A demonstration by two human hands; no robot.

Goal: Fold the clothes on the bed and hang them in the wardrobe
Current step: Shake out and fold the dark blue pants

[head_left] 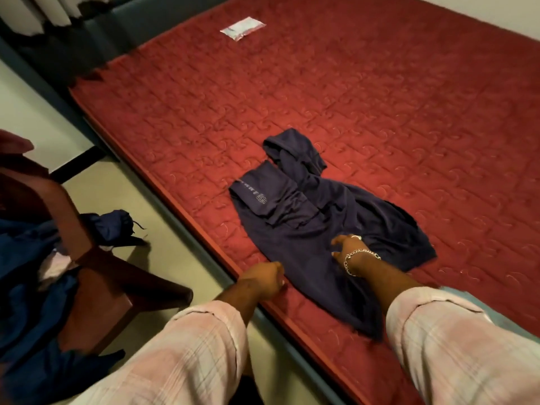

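Landmark: red quilted mattress [380,97], long near edge running diagonally across the view.

1. Left hand [264,280], pink plaid sleeve rolled above the wrist: at the mattress's near edge, fingers curled at the hem of the garment; blur hides whether cloth is pinched, so the grip cannot be told.
2. Right hand [349,248], ring and silver chain bracelet [361,260]: apart from the left, fingers spread and resting on the garment's middle.
3. Dark navy soft-fabric garment with small pale print [321,226]: lying crumpled on the mattress close to its near edge, partly folded over itself, one end reaching further onto the mattress.
4. Brown wooden chair [102,276]: on the floor beside the mattress's near edge, blue clothes [26,258] heaped on it.
5. White flat plastic packet with red markings [242,28]: on the mattress's far end, well apart from the garment.
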